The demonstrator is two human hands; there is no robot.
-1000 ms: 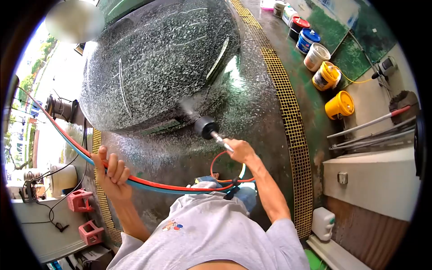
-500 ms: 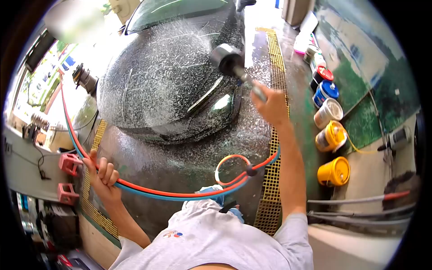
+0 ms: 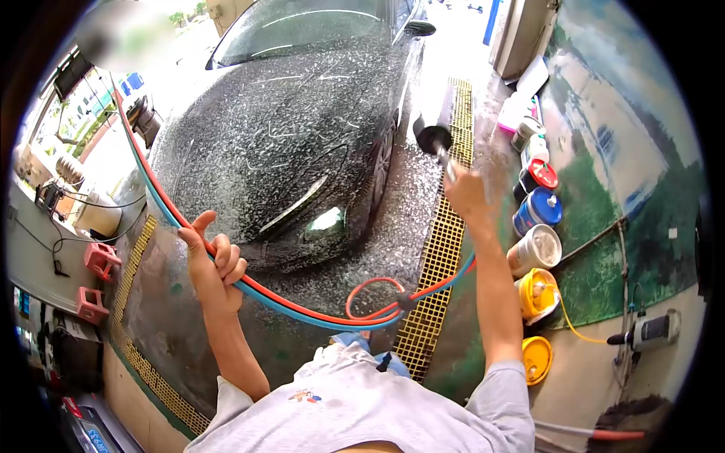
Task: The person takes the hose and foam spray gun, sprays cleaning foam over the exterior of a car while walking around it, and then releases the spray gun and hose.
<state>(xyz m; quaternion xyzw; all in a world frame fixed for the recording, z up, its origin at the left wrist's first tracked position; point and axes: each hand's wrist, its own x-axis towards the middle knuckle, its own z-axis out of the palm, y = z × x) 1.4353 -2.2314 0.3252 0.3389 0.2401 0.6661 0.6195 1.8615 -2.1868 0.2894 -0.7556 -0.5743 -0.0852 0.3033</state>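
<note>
Glossy dark car [image 3: 249, 140], white foam spotted over bonnet and nose, faces the person; everything is placed from it.

Right hand [image 3: 470, 192] is out beside the car's flank, arm extended. Fingers look closed round the metal shaft of a sprayer with a black, round, cup-like head [image 3: 434, 139]; trigger area hidden, slight blur. Head points away from the person, along the car's side; probably held at arm's length for reach. Cannot tell if anything is coming out.

Left hand [image 3: 215, 264] is in front of the car's nose, raised, fingers curled round a paired red-and-blue flexible hose [image 3: 302, 314], no real gap left. The raised grip likely lifts the line clear of the bodywork and takes its weight off the other arm. From there the hose sags across in front of the car and passes behind the right forearm; join to the sprayer not visible. A small black fastener [image 3: 406, 302] gathers it at a thin red loop, presumably against tangling.

Yellow plastic floor grating [image 3: 432, 279] runs alongside the car, likely for drainage. Beyond it, coloured plastic tubs [image 3: 538, 211] line the wall, seemingly parked clear of the car.
</note>
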